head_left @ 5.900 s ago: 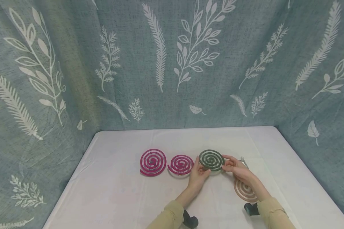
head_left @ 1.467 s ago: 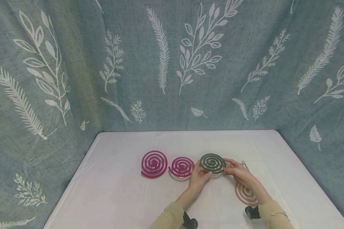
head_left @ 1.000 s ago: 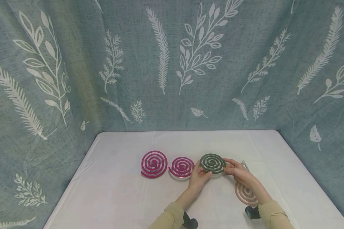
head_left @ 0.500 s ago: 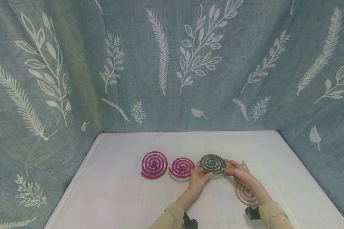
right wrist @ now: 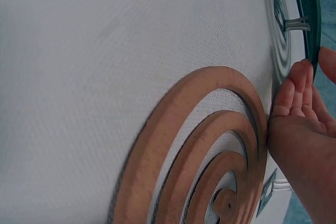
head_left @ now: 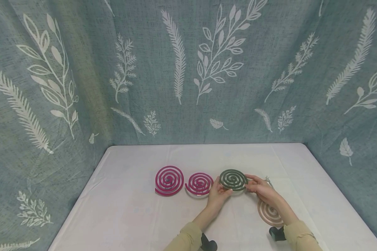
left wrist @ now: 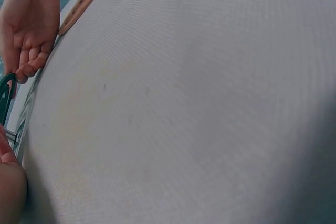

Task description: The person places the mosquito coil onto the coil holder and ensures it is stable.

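Observation:
A green mosquito coil (head_left: 233, 180) is held level between both hands, close over the white table. My left hand (head_left: 217, 196) grips its left and near rim, thumb at the front. Its right rim is pinched by the fingers of my right hand (head_left: 261, 189). The right wrist view shows a thin metal stand (right wrist: 297, 24) under the green coil (right wrist: 314, 22), reaching to the tabletop side. A brown mosquito coil (right wrist: 134, 182) lies flat on the table below my right wrist, partly hidden by the forearm in the head view.
Two magenta coils (head_left: 169, 180) (head_left: 199, 183) sit raised in a row to the left. Behind my right hand is a small metal stand (head_left: 268, 180), partly covered. Black wrist cameras (head_left: 209, 243) are at both sleeves. A leaf-patterned curtain (head_left: 188, 69) encloses the white table (head_left: 119, 209).
Both hands keep the same hold on the green coil throughout. Only the head view has tipped slightly since the earliest frame; the coils stay where they are.

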Action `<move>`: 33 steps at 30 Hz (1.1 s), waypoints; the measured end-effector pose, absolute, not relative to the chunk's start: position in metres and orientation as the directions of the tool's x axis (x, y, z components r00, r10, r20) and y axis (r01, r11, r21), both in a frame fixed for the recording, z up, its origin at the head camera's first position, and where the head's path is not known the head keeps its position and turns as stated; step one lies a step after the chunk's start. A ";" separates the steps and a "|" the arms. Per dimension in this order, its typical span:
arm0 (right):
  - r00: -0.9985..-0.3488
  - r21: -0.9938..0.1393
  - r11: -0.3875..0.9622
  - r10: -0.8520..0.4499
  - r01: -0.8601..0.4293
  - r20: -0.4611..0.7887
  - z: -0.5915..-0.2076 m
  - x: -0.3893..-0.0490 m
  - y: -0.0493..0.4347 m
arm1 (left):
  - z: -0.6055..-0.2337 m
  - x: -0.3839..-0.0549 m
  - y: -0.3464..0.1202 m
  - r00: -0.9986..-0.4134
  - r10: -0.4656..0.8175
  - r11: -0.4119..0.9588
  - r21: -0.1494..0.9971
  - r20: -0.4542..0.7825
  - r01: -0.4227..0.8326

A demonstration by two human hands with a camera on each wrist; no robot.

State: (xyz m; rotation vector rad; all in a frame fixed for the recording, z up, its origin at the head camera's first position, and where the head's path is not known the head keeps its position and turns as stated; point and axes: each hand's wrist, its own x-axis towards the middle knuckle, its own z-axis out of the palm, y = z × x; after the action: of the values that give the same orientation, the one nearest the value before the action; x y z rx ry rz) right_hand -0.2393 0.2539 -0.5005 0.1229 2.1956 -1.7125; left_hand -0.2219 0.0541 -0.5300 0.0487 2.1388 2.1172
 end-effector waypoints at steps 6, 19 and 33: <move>-0.935 -0.923 0.263 -0.145 0.280 -0.325 -0.501 -0.240 0.254 | -0.531 -0.222 0.055 -0.991 0.113 0.011 0.997 -0.077 -0.076; -0.933 -0.924 0.264 -0.159 0.275 -0.323 -0.500 -0.240 0.255 | -0.527 -0.220 0.054 -0.990 0.115 0.009 0.997 -0.079 -0.079; -0.931 -0.926 0.259 -0.167 0.275 -0.323 -0.501 -0.240 0.255 | -0.525 -0.218 0.053 -0.990 0.125 0.001 0.997 -0.071 -0.071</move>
State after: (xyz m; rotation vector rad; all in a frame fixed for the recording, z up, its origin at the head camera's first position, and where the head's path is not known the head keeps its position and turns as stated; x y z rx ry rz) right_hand -0.2400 0.2552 -0.5010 0.0980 2.1805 -1.7149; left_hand -0.2184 0.0531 -0.5252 0.0575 2.1186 2.1270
